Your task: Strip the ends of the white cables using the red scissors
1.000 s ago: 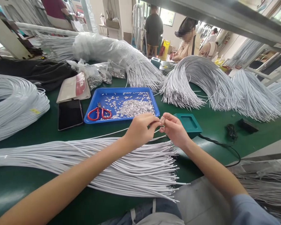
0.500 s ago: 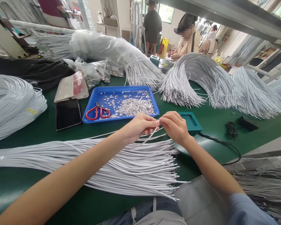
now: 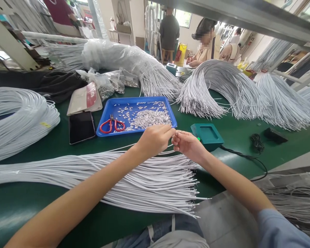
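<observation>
My left hand [image 3: 157, 139] is closed in a pinch beside the near right corner of the blue tray [image 3: 105, 133]. Its fingertips meet those of my right hand [image 3: 188, 144], also pinched, with a tiny metallic bit between them. What each hand grips is too small or hidden to name. Below both hands lies a bundle of grey cables [image 3: 134, 179], cut ends to the right. Small metal pieces [image 3: 152, 118] and red-handled pliers [image 3: 112, 124] lie in the tray. Just right of my hands is a teal device [image 3: 209, 134] with a green light.
A black phone [image 3: 82, 127] and a booklet [image 3: 84, 99] lie left of the tray. Coiled cable [image 3: 23, 120] is at far left, more bundles [image 3: 204, 93] stand behind. A black cord [image 3: 257, 143] lies at right. A person in a cap [image 3: 205, 41] sits across.
My left hand has turned knuckles up over the pinch point, hiding the cable end seen before. My right hand has rotated and dropped slightly, uncovering the teal device. The view has shifted slightly.
</observation>
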### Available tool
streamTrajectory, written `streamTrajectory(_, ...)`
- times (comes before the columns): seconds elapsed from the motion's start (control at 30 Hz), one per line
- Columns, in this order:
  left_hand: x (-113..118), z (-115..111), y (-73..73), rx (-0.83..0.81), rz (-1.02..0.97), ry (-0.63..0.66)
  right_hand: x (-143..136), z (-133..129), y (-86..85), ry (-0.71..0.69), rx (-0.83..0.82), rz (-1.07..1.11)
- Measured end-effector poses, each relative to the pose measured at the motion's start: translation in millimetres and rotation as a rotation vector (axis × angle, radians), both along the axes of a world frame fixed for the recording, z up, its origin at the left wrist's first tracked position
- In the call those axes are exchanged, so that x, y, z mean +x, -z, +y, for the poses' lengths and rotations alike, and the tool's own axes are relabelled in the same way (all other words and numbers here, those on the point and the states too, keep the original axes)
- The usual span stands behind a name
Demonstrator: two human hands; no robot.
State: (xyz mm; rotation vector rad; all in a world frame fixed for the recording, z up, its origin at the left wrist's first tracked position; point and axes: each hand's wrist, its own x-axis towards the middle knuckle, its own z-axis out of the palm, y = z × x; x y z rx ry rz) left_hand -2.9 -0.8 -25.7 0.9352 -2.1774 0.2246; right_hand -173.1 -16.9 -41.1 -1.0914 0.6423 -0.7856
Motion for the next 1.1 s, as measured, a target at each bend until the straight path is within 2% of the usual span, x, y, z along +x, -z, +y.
streamTrajectory(0.07,-1,-3,-1.3,0.197,0.265,-0.029,-1,-1,2.3,0.106,-0.258,0.165)
streamTrajectory(0.13,-2,-7,-3.1,0.534,0.572,-0.047,0,-1,6.9,0.149,-0.659,0.454)
streamTrajectory(0.2,-4,-11,-2.9,0.874,0.799,-0.051,2,2,12.8,0.083,-1.022,0.755)
streamTrajectory(0.27,-6,-13,1.6,1.081,0.919,-0.049,7,8,18.9,-0.022,-1.202,0.979)
streamTrajectory(0.43,-9,-16,25.9,1.263,1.016,-0.055,15,31,24.8,-0.164,-1.262,1.214)
streamTrajectory(0.6,-7,-21,36.9,1.373,1.060,-0.069,4,35,9.2,-0.307,-1.163,1.229)
streamTrajectory(0.67,-6,-22,36.6,1.377,1.057,-0.079,-4,25,0.8,-0.214,-1.157,1.279)
streamTrajectory(0.73,-6,-22,35.7,1.367,1.046,-0.081,-11,12,-5.4,-0.013,-1.194,1.442)
streamTrajectory(0.8,-7,-21,34.8,1.345,1.030,-0.071,-16,0,-7.6,0.092,-1.222,1.643)
streamTrajectory(0.9,-9,-19,34.3,1.304,1.008,-0.049,-18,-11,-4.4,0.048,-1.252,1.798)
streamTrajectory(1.1,-11,-19,36.1,1.296,0.965,-0.016,-17,-25,-3.6,-0.052,-1.284,1.793)
